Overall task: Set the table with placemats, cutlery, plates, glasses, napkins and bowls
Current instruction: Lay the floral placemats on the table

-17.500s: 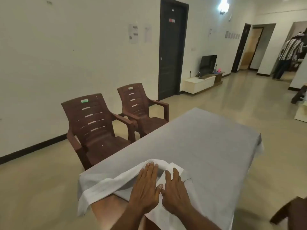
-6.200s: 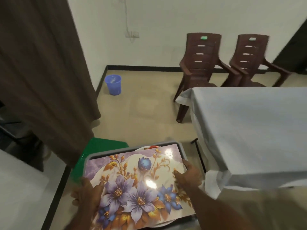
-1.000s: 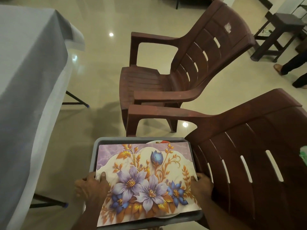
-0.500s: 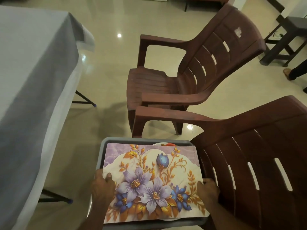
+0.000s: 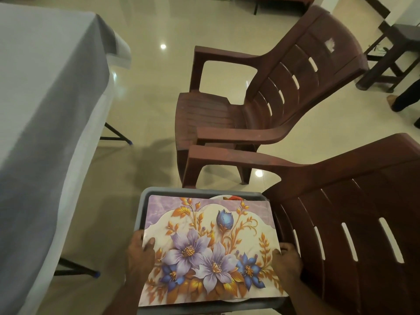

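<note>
Vs 0.5 s ago: left hand (image 5: 139, 253) and right hand (image 5: 287, 261) still grip grey tray (image 5: 145, 196), floral placemat (image 5: 209, 248) on top; chairs (image 5: 261, 98) slightly closer.

Two brown plastic slatted armchairs (image 5: 261, 105), one grey-clothed table (image 5: 41, 98), one grey plastic tray (image 5: 145, 196), one floral laminated placemat (image 5: 204, 246), possibly more beneath, one dark wooden stool (image 5: 393, 48)

Placemat (image 5: 210, 244) purple-blue floral with gold leaves; tray (image 5: 145, 196) grey; chairs (image 5: 268, 103) brown; tablecloth (image 5: 41, 87) grey; floor (image 5: 147, 64) beige.

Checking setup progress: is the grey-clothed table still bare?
Bare in the visible part: the grey-clothed table shows only cloth. The floral placemat lies atop the grey tray.
</note>
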